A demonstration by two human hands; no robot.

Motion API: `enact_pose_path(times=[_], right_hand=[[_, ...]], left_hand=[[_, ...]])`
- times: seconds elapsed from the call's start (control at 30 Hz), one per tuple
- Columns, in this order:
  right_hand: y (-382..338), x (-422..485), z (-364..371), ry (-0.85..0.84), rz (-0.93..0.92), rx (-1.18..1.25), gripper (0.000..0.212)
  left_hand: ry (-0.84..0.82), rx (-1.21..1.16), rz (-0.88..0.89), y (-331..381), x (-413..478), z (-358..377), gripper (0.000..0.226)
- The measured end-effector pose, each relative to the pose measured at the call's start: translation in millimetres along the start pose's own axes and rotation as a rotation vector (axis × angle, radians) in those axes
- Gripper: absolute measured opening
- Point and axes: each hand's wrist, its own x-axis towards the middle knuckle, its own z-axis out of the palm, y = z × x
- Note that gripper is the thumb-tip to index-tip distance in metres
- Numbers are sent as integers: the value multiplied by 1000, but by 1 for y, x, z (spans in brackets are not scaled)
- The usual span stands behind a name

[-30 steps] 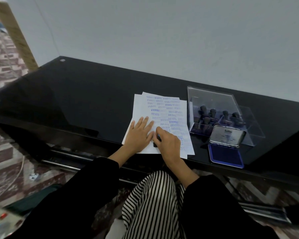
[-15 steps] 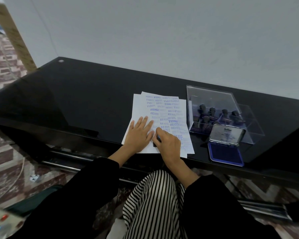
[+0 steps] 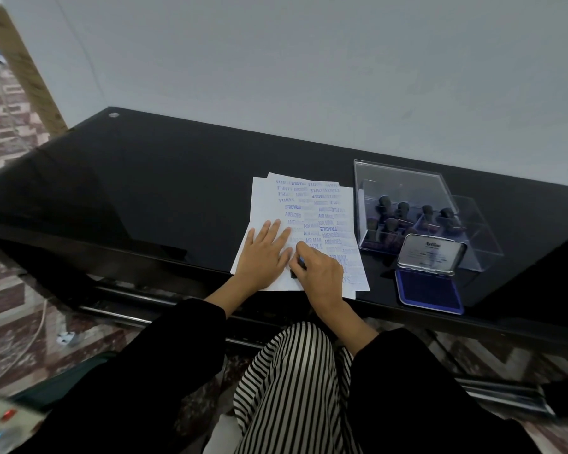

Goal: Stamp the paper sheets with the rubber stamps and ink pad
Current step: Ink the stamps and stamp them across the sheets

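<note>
Nearest, a small dark rubber stamp [image 3: 296, 269] is being pinched in the curled fingers of the right hand [image 3: 320, 273] and set down on the near part of the white paper sheets [image 3: 309, 204], apparently to print another mark. At nine o'clock of it, the left hand [image 3: 264, 253] is being laid flat, fingers straight, on the stack, probably so nothing slides. At three o'clock, the open blue ink pad [image 3: 428, 291] is being left within reach for re-inking. At one o'clock, farther along the glossy black bench [image 3: 145, 191], dark-handled spare stamps [image 3: 404, 209] are being stored in a clear plastic case [image 3: 404, 178].
</note>
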Motion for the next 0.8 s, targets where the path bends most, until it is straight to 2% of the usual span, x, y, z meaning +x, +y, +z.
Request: enact_pose_path(times=[0.23, 0.37, 0.5, 0.63, 0.73, 0.8], right_hand=[[-4, 7, -10, -203, 54, -21, 31], [1, 14, -19, -386, 194, 5, 23], [20, 17, -43, -202, 349, 116, 23], [42, 20, -61, -163, 393, 87, 23], [52, 14, -68, -189, 437, 69, 23], [54, 8, -71, -227, 456, 56, 22]], left_hand=[[-16, 25, -3, 1, -2, -1, 52], [-54, 1, -1, 1, -1, -6, 52], [-78, -14, 15, -1, 2, -9, 53], [-106, 23, 35, -4, 5, -9, 56], [-126, 9, 31, -3, 4, -12, 84], [-136, 17, 21, -2, 5, -13, 66]])
